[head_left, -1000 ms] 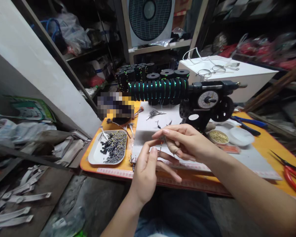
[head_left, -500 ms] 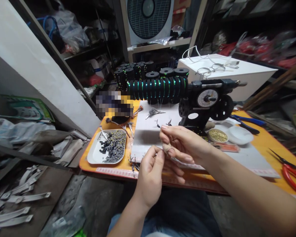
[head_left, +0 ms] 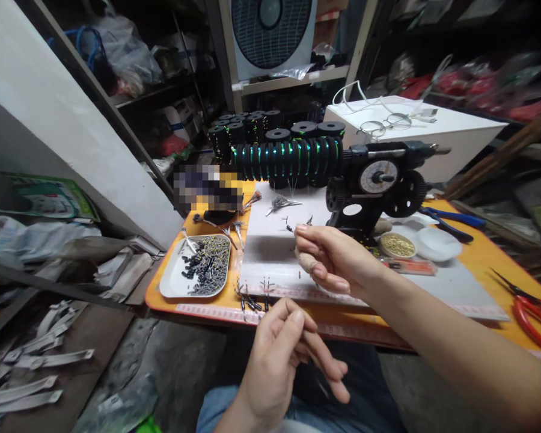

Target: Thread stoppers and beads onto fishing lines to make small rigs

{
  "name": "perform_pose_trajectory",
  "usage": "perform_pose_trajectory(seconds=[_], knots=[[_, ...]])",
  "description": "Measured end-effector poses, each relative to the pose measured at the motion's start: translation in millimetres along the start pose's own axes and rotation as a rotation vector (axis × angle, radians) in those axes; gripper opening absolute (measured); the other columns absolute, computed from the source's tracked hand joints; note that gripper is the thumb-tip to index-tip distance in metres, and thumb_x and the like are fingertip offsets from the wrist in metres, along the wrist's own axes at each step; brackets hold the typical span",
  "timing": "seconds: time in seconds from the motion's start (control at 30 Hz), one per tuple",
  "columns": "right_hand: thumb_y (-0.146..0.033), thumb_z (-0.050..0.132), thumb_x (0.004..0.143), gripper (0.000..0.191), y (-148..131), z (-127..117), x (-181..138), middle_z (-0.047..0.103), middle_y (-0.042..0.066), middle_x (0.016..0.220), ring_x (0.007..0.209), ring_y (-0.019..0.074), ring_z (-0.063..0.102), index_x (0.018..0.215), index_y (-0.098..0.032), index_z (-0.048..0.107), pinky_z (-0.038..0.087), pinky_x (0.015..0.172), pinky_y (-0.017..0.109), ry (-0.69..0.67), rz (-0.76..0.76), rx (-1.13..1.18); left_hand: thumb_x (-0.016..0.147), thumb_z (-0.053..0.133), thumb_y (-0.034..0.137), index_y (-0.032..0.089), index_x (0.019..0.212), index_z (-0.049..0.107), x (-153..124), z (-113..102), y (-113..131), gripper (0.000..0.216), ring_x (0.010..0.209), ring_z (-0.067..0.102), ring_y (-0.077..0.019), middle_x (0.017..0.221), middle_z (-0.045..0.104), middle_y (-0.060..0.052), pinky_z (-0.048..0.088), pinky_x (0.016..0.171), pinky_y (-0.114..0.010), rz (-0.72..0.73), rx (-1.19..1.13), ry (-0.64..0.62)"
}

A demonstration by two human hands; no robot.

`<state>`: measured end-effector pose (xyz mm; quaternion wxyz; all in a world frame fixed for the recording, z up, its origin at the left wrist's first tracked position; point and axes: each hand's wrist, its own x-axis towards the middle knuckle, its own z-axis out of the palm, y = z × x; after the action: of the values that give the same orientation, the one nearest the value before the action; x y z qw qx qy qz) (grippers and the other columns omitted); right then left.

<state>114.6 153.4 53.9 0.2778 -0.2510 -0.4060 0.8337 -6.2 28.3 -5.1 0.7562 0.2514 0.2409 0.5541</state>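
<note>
My right hand (head_left: pixel 331 258) hovers over the white board (head_left: pixel 275 252) on the orange table, fingers curled in a pinch on something too small to make out. My left hand (head_left: pixel 284 355) is lower, in front of the table's near edge, thumb and forefinger pinched with the other fingers stretched; what it holds is hidden. A few small dark finished pieces (head_left: pixel 252 297) lie at the board's near edge between the hands. Behind stands a black winding machine with a dial (head_left: pixel 379 180) and a row of black spools with green line (head_left: pixel 288 159).
A white tray of small dark parts (head_left: pixel 202 267) sits at the table's left. A small dish of yellow beads (head_left: pixel 397 245), a white dish (head_left: pixel 437 243), blue-handled pliers (head_left: pixel 451 219) and red-handled scissors (head_left: pixel 534 307) lie right. Shelves, a fan and a white box stand behind.
My left hand has drawn down and back from my right hand, away from the table edge. My right hand has stayed nearly in place above the board.
</note>
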Motion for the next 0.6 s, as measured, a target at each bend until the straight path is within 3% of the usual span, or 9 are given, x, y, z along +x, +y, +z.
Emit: perform_pose_trajectory(seconds=[0.23, 0.47, 0.6], knots=[[-0.039, 0.047, 0.094, 0.039, 0, -1, 2, 0.055, -0.004, 0.045, 0.021, 0.0019, 0.03, 0.062, -0.018, 0.043, 0.022, 0.02, 0.009, 0.0, -0.013, -0.006, 0.102, 0.035, 0.027, 0.014, 0.084, 0.053, -9, -9, -16, 0.029, 0.05, 0.073, -0.0197, 0.058, 0.075, -0.006, 0.052, 0.041, -0.016, 0.006, -0.166, -0.086], [-0.041, 0.049, 0.093, 0.039, -2, -4, 0, 0.056, -0.003, 0.046, 0.021, 0.0017, 0.032, 0.062, -0.018, 0.043, 0.021, 0.021, 0.009, -0.009, -0.019, -0.02, 0.102, 0.037, 0.033, 0.012, 0.102, 0.056, -10, -9, -15, 0.028, 0.061, 0.076, -0.0202, 0.065, 0.075, -0.003, 0.056, 0.042, -0.019, -0.001, -0.121, -0.035], [-0.041, 0.05, 0.093, 0.039, -3, -4, 0, 0.056, -0.003, 0.046, 0.021, 0.0013, 0.031, 0.063, -0.018, 0.043, 0.02, 0.021, 0.009, -0.001, -0.024, -0.021, 0.103, 0.033, 0.03, 0.014, 0.103, 0.053, -10, -12, -13, 0.026, 0.061, 0.076, -0.0202, 0.069, 0.076, -0.005, 0.057, 0.044, -0.02, 0.047, -0.165, -0.096]])
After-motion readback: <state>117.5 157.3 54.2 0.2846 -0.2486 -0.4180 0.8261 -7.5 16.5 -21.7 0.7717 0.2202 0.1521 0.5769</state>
